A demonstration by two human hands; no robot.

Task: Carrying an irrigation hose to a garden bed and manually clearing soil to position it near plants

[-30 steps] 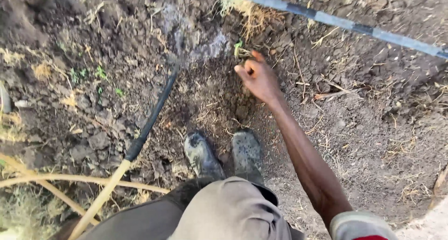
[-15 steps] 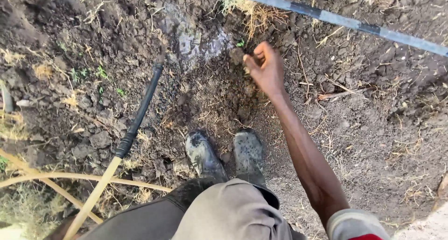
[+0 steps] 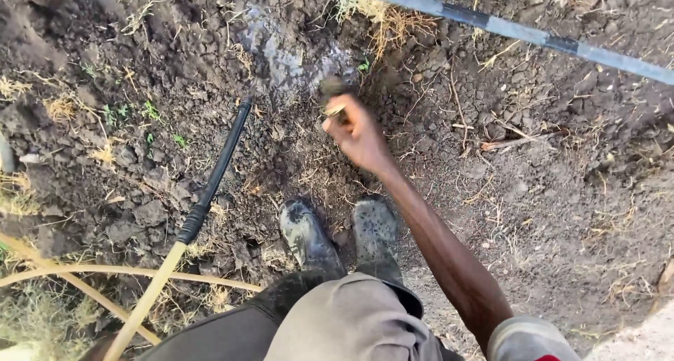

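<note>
Fingers of the right hand are closed around a soil clod above the dirt, near the hose. Left hand unseen.

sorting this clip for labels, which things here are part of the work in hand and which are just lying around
In hand:
- right hand, closed on a clod of soil
- long tool with black shaft and yellow handle, tip at the dug earth
- wet patch of soil

Lying about:
- grey pipe across the top
- dry grass tuft
- curved yellow stems
- muddy boots
</note>
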